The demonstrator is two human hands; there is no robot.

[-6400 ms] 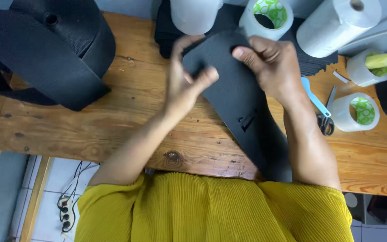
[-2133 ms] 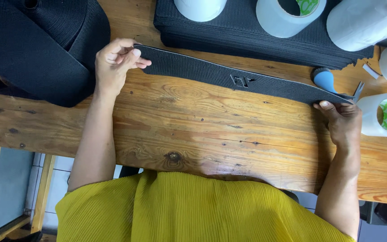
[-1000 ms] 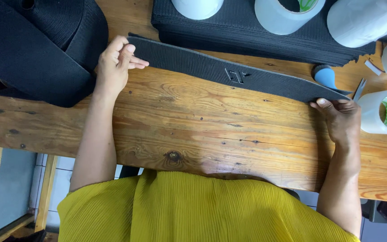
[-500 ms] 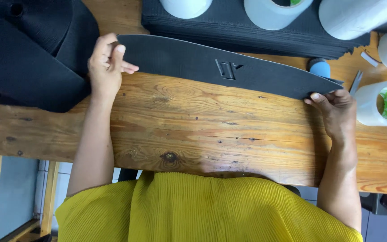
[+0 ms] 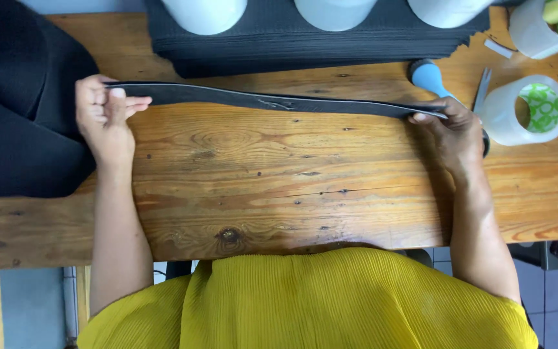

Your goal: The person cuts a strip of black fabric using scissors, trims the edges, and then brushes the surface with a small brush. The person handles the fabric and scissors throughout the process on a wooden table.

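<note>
A long black strap piece (image 5: pixel 272 100) stretches across the wooden table (image 5: pixel 279 181), seen almost edge-on. My left hand (image 5: pixel 101 113) grips its left end. My right hand (image 5: pixel 450 126) pinches its right end. Both ends are held up off the wood, and the strap runs nearly level between my hands. A stack of similar black pieces (image 5: pixel 305 39) lies just behind it.
A big roll of black webbing (image 5: pixel 20 103) fills the left side. White rolls (image 5: pixel 205 10) stand on the stack. A tape roll with green inside (image 5: pixel 531 110), scissors (image 5: pixel 482 84) and a blue-handled tool (image 5: pixel 431 74) sit at the right.
The strap was folded between my hands, then pulled out straight. In the last second it has turned from lying flat to nearly edge-on, and the view has moved closer.
</note>
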